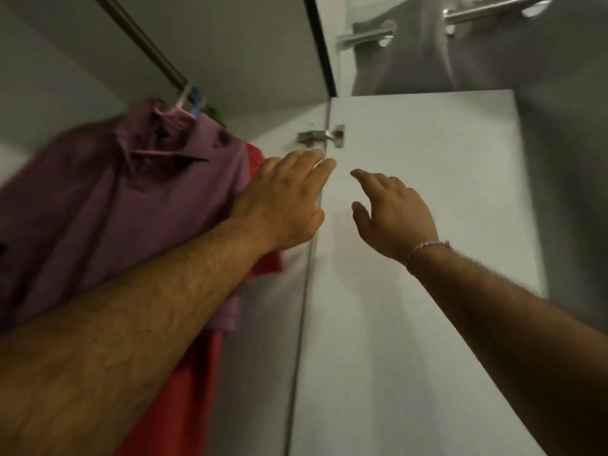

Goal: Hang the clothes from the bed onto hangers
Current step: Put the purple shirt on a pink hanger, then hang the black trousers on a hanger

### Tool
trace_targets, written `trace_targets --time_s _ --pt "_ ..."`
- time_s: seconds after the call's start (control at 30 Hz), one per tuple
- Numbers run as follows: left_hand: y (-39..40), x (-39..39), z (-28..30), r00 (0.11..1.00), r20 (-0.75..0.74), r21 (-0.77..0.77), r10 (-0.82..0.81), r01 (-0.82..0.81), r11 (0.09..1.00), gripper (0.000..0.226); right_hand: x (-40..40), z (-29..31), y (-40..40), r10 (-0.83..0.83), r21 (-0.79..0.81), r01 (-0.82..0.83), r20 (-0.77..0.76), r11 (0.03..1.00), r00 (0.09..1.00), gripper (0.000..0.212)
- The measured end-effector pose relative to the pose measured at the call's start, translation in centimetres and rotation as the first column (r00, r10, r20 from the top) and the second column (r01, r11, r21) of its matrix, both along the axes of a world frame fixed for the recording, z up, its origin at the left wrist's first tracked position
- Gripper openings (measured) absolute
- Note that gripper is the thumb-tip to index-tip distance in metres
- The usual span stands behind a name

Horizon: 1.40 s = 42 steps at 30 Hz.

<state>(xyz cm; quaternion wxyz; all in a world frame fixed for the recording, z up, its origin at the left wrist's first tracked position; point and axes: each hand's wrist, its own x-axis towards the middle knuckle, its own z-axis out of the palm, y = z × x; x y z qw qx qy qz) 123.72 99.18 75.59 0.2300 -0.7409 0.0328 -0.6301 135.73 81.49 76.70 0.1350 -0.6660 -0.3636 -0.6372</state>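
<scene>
View: we're looking up into an open wardrobe, and the whole shot is a bit motion-blurred

Left hand: our left hand [283, 199] is stretched out with the fingers straight and close together, holding nothing; the fingertips sit right at the edge where the wardrobe door [427, 225] meets the cabinet, just under the hinge [324, 137]. Can't tell if they actually touch the edge

Right hand: our right hand [391, 212] is up in front of the white door, fingers relaxed and a little spread, thumb out to the side, nothing in it. Whether it touches the door we can't say either. There's a thin pinkish bracelet [426, 247] on that wrist

Purple shirt: the purple collared shirt [125, 205] is hanging on a pink hanger [179, 105] hooked over the rail [141, 37], up on the left. Our left forearm crosses in front of its lower part

Red garment: a red garment [184, 390] hangs just behind the purple one, peeking out to its right and below it

Other hangers: a blue hanger [196, 98] sits right beside the pink one on the rail

Background: grey curtain [427, 51] on a metal curtain rod [487, 9] above the door, top right
</scene>
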Motion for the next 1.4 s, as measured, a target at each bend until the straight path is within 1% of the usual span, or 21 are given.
trace_targets --time_s 0.07,0.1,0.17,0.27,0.33,0.4,0.43,0.5,0.53,0.6,0.63,0.67,0.73,0.83,0.9,0.97,1.03,1.13,1.23,1.3,1.4 --pt "-6.6 3.1 -2.2 0.997 -0.049 0.014 -0.058 0.059 0.998 0.075 1.3 -3.1 -8.1 -0.165 -0.033 0.165 0.005 0.986 0.986 0.06" --pt "-9.5 4.4 -3.4 0.995 -0.068 0.028 -0.078 0.08 0.996 0.075 1.5 -4.6 -11.8 -0.219 -0.044 0.218 -0.007 0.975 0.976 0.062" --pt "-16.9 7.2 -6.7 0.977 -0.114 0.041 -0.178 0.184 0.982 0.075 1.5 -8.4 -20.3 -0.328 -0.066 0.324 -0.06 0.944 0.943 0.066" --pt "-29.8 11.0 -12.7 0.903 -0.18 0.039 -0.39 0.402 0.915 0.078 0.2 -15.4 -33.2 -0.46 -0.084 0.452 -0.144 0.888 0.876 0.074" --pt "-39.7 12.9 -17.4 0.807 -0.221 0.012 -0.547 0.563 0.826 0.081 -1.4 -21.0 -42.0 -0.545 -0.093 0.54 -0.246 0.836 0.801 0.078" --pt "-49.9 13.5 -23.2 0.667 -0.275 -0.045 -0.693 0.711 0.702 0.082 -3.7 -27.3 -51.0 -0.617 -0.081 0.636 -0.36 0.768 0.7 0.08" --pt "-53.9 13.5 -26.0 0.605 -0.3 -0.077 -0.738 0.755 0.651 0.082 -4.7 -30.3 -54.6 -0.627 -0.068 0.666 -0.42 0.743 0.657 0.08" --pt "-63.0 13.0 -33.1 0.458 -0.39 -0.132 -0.799 0.831 0.541 0.083 -7.9 -37.6 -62.7 -0.652 -0.074 0.752 -0.558 0.654 0.513 0.08" --pt "-67.4 12.3 -37.1 0.378 -0.467 -0.153 -0.799 0.856 0.494 0.084 -10.1 -41.7 -66.7 -0.655 -0.092 0.794 -0.628 0.6 0.421 0.081" --pt "-74.7 10.4 -44.5 0.235 -0.595 -0.214 -0.768 0.875 0.434 0.087 -14.8 -49.5 -72.9 -0.625 -0.154 0.861 -0.749 0.484 0.218 0.082" --pt "-78.4 8.8 -48.6 0.147 -0.654 -0.256 -0.742 0.88 0.4 0.088 -17.9 -53.8 -75.8 -0.586 -0.191 0.887 -0.804 0.42 0.104 0.081" --pt "-81.5 7.2 -52.2 0.058 -0.711 -0.296 -0.701 0.879 0.373 0.089 -20.8 -57.6 -78.0 -0.532 -0.213 0.906 -0.847 0.366 0.016 0.08" --pt "-87.3 3.9 -58.7 -0.103 -0.802 -0.359 -0.588 0.871 0.336 0.091 -26.3 -64.0 -81.6 -0.413 -0.244 0.933 -0.903 0.265 -0.118 0.079" --pt "-94.2 0.0 -66.1 -0.277 -0.851 -0.43 -0.446 0.855 0.289 0.087 -32.4 -70.2 -85.6 -0.269 -0.349 0.92 -0.917 0.179 -0.295 0.082" --pt "-98.7 -2.0 -70.1 -0.36 -0.869 -0.453 -0.341 0.855 0.253 0.087 -35.5 -73.2 -88.1 -0.166 -0.43 0.893 -0.898 0.135 -0.408 0.085" --pt "-102.7 -3.8 -73.1 -0.419 -0.874 -0.472 -0.246 0.851 0.228 0.09 -38.2 -75.3 -90.5 -0.056 -0.49 0.867 -0.872 0.094 -0.487 0.085" --pt "-106.8 -5.2 -75.6 -0.468 -0.869 -0.494 -0.16 0.843 0.213 0.091 -40.4 -77.0 -92.8 0.057 -0.531 0.846 -0.844 0.049 -0.533 0.084" --pt "-111.7 -7.1 -77.9 -0.497 -0.865 -0.501 -0.073 0.844 0.191 0.089 -43.4 -78.3 -95.2 0.214 -0.588 0.809 -0.79 -0.001 -0.574 0.08" --pt "-116.3 -9.0 -78.9 -0.506 -0.863 -0.497 0.019 0.853 0.16 0.087 -45.7 -78.9 -97.7 0.314 -0.588 0.807 -0.777 -0.052 -0.546 0.077" --pt "-119.2 -10.3 -79.1 -0.511 -0.858 -0.501 0.055 0.855 0.135 0.086 -47.0 -79.2 -99.5 0.34 -0.583 0.809 -0.777 -0.074 -0.529 0.075" --pt "-123.9 -12.3 -79.3 -0.494 -0.866 -0.487 0.079 0.868 0.091 0.086 -49.1 -80.1 -103.6 0.378 -0.571 0.814 -0.78 -0.103 -0.499 0.072"
